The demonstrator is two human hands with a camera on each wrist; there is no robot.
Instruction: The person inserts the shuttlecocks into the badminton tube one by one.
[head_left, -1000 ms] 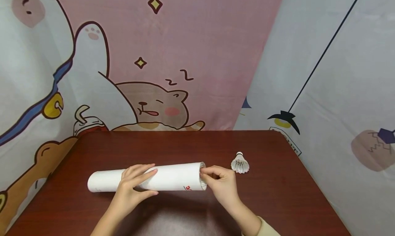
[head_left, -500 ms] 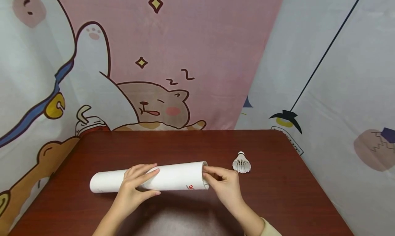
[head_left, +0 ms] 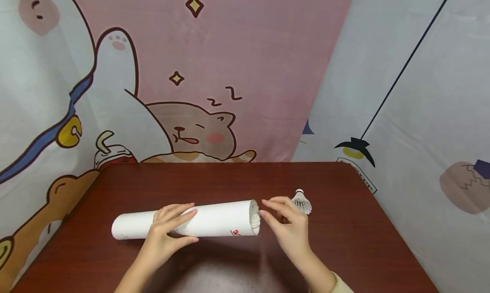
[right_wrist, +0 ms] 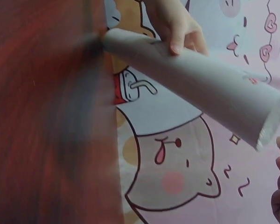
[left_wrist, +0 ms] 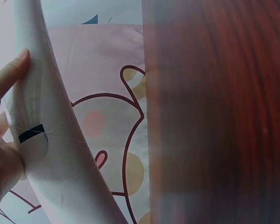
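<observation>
A white shuttlecock tube [head_left: 222, 218] with a small red mark lies slanted above the table, its mouth to the right. My left hand [head_left: 162, 231] grips it near the middle, thumb along the near side; the left wrist view shows the tube [left_wrist: 51, 121] with a dark printed band beside the hand [left_wrist: 7, 154]. Pale, feather-like edges [head_left: 254, 220] show inside the mouth. Just outside that mouth is my right hand [head_left: 289, 225], thumb and forefinger apart, nothing visible between them. Behind it, a white feather shuttlecock [head_left: 302, 203] stands partly hidden on the table.
The dark red-brown table [head_left: 363, 242] reaches back to a cartoon-printed cloth [head_left: 268, 72] that hangs behind it and along both sides.
My right hand has drawn back rightward out of the tube's mouth, its fingers parting, and now overlaps the shuttlecock in the head view. The left hand keeps its grip on the tube.
</observation>
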